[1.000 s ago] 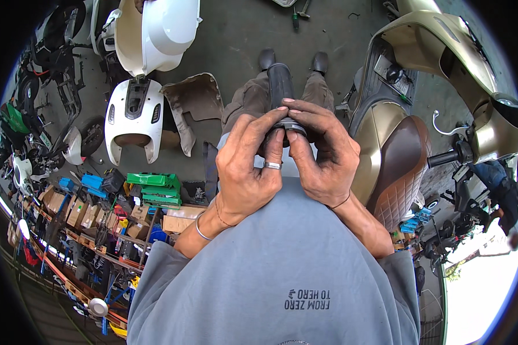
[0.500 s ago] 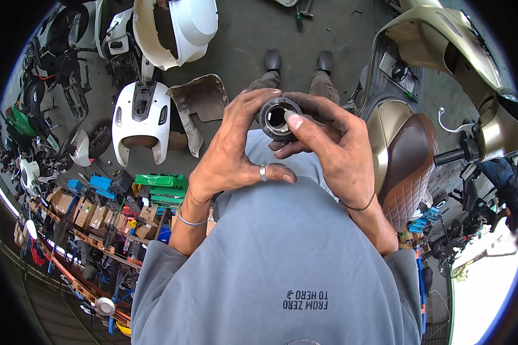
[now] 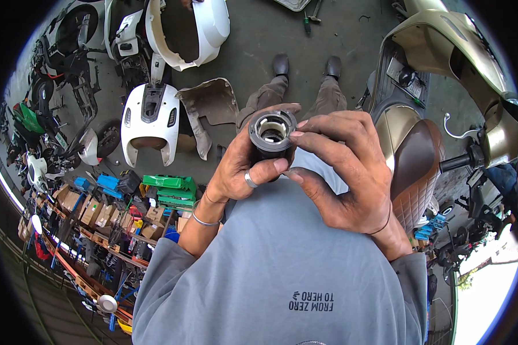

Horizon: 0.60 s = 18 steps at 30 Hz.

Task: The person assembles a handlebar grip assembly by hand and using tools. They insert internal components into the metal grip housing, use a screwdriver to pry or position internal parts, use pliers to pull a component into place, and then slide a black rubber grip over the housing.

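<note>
Eased off, right hand (image 3: 360, 181) arches, fingers loose. Left hand (image 3: 237, 168) grasps the dark-grey hollow cylinder (image 3: 258, 139), mouth upward, axis roughly upright.

The left hand (image 3: 242, 167), with a ring (image 3: 250, 179) on its thumb, grips a dark tube (image 3: 263, 145) with its open end facing up, while the right hand (image 3: 357, 172) has its fingertips at the rim's right side and its thumb lower down. Beyond the grey shirt (image 3: 282, 247), a white panel (image 3: 149, 129) and green crates (image 3: 170, 187) lie to the left, a gold scooter (image 3: 397, 132) with a brown seat (image 3: 417, 149) to the right, and a green-handled tool (image 3: 307, 26) on the floor (image 3: 259, 40) ahead.
</note>
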{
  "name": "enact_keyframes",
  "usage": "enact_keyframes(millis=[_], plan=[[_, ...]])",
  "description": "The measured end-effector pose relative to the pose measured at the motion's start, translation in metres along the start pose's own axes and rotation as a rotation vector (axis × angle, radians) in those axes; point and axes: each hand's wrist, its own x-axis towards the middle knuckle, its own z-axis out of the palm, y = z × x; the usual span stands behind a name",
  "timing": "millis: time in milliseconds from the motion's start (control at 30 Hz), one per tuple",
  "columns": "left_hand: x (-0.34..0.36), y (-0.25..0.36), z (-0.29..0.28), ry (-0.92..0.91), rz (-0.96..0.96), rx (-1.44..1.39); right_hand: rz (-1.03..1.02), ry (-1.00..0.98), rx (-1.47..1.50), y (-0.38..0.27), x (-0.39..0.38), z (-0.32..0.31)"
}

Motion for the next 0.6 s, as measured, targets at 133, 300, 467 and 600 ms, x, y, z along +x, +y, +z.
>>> enact_keyframes(millis=[133,300,467,600], plan=[[-0.001,-0.003,0.007,0.059,0.056,0.041,-0.044,-0.022,-0.053,-0.003,0.002,0.001],[0.003,0.007,0.013,0.042,0.19,0.412,-0.022,-0.123,-0.086,-0.004,0.006,0.001],[0.001,0.01,0.018,0.09,0.267,0.485,-0.059,-0.101,-0.129,0.0,0.002,0.013],[0.003,0.015,0.02,0.096,0.226,0.547,-0.081,0.061,-0.207,-0.001,-0.006,0.028]])
